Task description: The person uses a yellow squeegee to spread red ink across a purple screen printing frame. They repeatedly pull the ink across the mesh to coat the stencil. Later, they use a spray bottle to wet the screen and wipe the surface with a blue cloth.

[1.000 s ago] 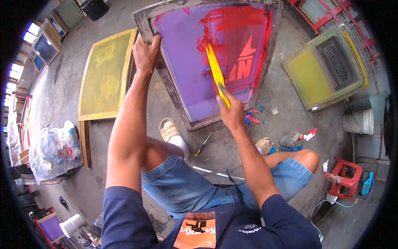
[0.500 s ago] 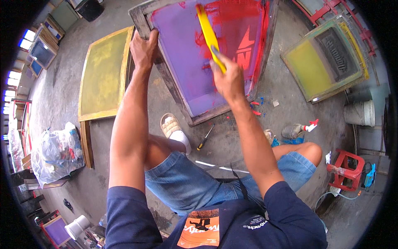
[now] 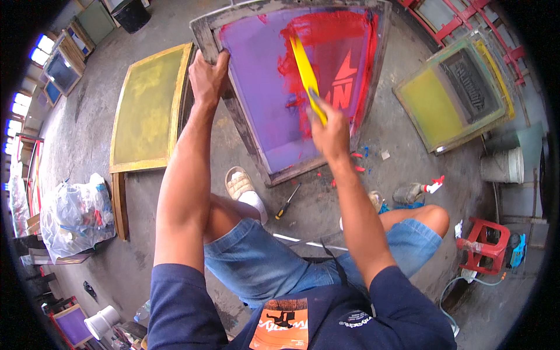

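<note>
Head view. Screen frame (image 3: 294, 171), greyed wood, purple mesh (image 3: 256, 87), at upper centre, tilted above the floor (image 3: 385, 125). Red ink (image 3: 338, 23), smeared over the mesh's right part. Left hand (image 3: 208, 81): clasped on the frame's left edge. Right hand (image 3: 331, 134): closed round the handle of a yellow scraper (image 3: 304, 67), tip at the ink's left margin. Advisable, by judgement: blade flat, pressure light and even, corners kept off the mesh, frame braced firmly.
</note>
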